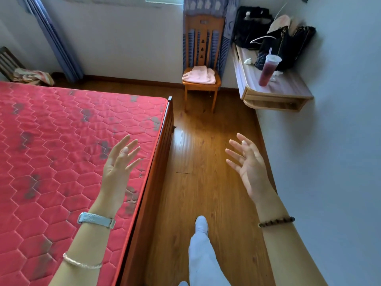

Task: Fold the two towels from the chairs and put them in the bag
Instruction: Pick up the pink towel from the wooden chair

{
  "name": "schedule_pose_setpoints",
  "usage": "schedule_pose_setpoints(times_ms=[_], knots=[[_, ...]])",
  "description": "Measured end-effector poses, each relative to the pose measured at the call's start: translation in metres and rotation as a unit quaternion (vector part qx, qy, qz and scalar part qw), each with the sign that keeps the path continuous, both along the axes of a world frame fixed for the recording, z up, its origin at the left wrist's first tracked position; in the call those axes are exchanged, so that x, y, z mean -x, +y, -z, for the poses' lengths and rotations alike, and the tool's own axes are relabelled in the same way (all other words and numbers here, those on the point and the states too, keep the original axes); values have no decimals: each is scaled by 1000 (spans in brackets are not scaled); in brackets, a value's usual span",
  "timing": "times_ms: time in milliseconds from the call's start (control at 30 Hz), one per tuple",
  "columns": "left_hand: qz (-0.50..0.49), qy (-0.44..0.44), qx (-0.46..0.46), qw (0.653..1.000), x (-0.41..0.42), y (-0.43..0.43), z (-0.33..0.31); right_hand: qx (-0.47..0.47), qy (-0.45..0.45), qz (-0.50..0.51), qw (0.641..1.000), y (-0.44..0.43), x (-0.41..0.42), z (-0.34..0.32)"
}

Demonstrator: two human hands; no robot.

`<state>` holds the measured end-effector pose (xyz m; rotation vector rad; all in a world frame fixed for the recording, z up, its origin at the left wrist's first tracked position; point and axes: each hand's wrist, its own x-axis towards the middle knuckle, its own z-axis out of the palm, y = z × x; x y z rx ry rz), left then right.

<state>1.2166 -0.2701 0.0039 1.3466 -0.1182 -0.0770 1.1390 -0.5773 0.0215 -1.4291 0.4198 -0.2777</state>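
Ok, looking down a strip of floor (206, 153) between bed (61, 141) and wall. Seeing pink towel (199, 74) heaped on the seat of the wooden chair (203, 36) at the far wall, dead ahead and well apart from both hands. Reads as a loose lump, wider left-to-right than deep, so long axis across the line of approach. Sits roughly between the two hands in bearing; calling neither clearly nearer. Spotting a patterned towel (31, 76) bunched on the dark chair (8, 60) far left, past the bed's far corner. On the left hand (120, 162) side, but would need going round the bed.

Holding nothing in either hand. Both raised at about the same height, palms turned inward toward each other, fingers straight and spread wide. Left hovering over the bed's near edge, right hand (247, 164) over floor near the wall.

Noting black bags (251, 29) piled at the back of the wall-mounted table (288, 89), upper right, just beside the wooden chair. Can't tell which one is the target bag. Also a drink cup (269, 70) with straw nearer the table's front; worth avoiding when reaching for a bag.

Judging task as not started: no towel touched, none folded. Next, probably: walk forward, take pink towel with both hands
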Motion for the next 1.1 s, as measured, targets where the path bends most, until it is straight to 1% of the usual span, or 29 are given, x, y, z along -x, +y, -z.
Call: schedule_pose_setpoints(times_ms=[333,533,833,1100], knots=[[-15,-16,9,1000,-144,-72,-3,-2,-2,-12,1000,-76,-146,1],[-40,0,23,999,-212,-112,1,5,12,-16,1000,-119,-227,0],[-34,21,31,999,-307,-154,5,-8,23,-21,999,-155,-320,4],[-18,33,37,999,-427,-190,5,-9,29,-6,1000,-183,-421,8]])
